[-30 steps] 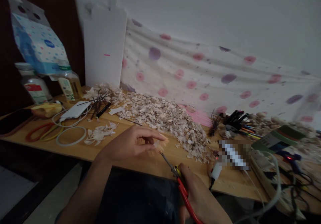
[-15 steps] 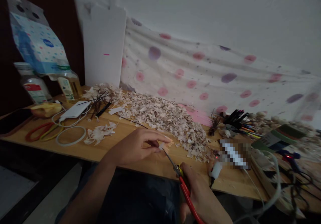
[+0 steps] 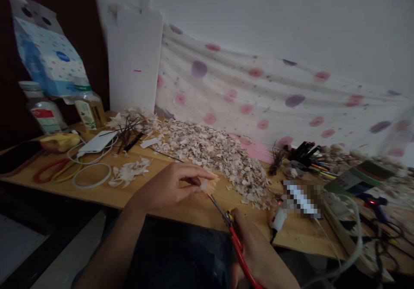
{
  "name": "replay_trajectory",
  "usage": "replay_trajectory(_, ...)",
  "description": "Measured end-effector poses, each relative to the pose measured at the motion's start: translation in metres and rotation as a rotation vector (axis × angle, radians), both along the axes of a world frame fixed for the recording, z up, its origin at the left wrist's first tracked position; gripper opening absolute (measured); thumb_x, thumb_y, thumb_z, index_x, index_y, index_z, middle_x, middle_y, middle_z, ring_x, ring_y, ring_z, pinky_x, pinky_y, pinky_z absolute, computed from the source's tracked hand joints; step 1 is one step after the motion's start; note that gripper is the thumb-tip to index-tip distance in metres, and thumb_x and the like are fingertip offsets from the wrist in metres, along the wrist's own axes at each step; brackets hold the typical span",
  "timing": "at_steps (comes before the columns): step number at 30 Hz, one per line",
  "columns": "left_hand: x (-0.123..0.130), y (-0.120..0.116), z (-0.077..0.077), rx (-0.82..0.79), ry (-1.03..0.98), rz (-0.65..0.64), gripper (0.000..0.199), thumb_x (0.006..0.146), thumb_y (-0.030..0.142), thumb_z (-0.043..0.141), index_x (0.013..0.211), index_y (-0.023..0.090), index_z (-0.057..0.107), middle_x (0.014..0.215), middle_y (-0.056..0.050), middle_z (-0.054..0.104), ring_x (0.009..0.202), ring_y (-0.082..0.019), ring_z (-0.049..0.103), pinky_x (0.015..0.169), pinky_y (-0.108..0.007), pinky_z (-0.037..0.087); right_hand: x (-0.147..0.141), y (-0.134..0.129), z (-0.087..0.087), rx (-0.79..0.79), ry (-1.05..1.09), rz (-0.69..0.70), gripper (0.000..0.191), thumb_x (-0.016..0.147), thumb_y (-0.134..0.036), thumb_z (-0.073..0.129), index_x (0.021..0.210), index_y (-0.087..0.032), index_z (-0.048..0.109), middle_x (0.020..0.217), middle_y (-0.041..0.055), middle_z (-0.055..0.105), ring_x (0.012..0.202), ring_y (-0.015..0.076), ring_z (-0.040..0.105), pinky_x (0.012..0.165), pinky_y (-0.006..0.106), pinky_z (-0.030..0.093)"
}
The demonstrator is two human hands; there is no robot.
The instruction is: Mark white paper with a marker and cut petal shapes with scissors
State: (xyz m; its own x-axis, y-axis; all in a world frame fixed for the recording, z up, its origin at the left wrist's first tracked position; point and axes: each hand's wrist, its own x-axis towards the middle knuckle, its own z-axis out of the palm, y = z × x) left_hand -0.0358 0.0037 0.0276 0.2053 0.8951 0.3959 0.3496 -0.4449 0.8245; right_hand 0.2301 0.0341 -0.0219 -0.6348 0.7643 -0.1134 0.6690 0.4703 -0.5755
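Observation:
My left hand [image 3: 176, 184] pinches a small pale, petal-like piece [image 3: 207, 185] between thumb and fingers, over the front part of the wooden table. My right hand [image 3: 254, 248] is wrapped round red-handled scissors [image 3: 237, 243]. Their blades point up and left, slightly parted, with the tips just below the pale piece. A thin dark stem [image 3: 166, 154] runs from behind the left hand towards the upper left. Behind both hands spreads a large heap of pale dried flakes [image 3: 213, 146].
Left on the wooden table [image 3: 100, 192] are a small flake pile [image 3: 129, 171], a white power bank [image 3: 97, 143] with cable, orange-and-yellow handles [image 3: 53, 171] and two bottles. To the right lie pens [image 3: 304, 153], a green container [image 3: 362, 177] and cables.
The left hand has shifted slightly left with the pale piece. The scissors' tips have moved a little down and left, and their blades look more parted.

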Motion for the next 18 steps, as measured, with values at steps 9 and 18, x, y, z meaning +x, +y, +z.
replay_trajectory(9,0.015,0.004,-0.004,-0.003,0.013,-0.02,0.034,0.085,0.009,0.061,0.115,0.022,0.07,0.116,-0.005,0.072,0.084,-0.013,0.07,0.075,-0.023,0.055,0.002,0.0,-0.003,0.024,-0.007,0.0,0.064,0.052,-0.032,0.083,0.095,-0.023,0.037,0.093,0.0043,0.059,0.08,0.0251,0.053,0.071,0.031,0.044)
replay_trajectory(18,0.01,0.004,0.0,-0.041,-0.014,0.073,0.034,0.083,0.007,0.062,0.113,0.02,0.07,0.109,-0.003,0.074,0.081,-0.012,0.07,0.072,-0.021,0.055,0.001,0.001,-0.002,0.011,-0.026,0.0,0.064,0.052,-0.027,0.085,0.092,-0.024,0.036,0.092,0.003,0.058,0.079,0.0238,0.053,0.069,0.03,0.042)
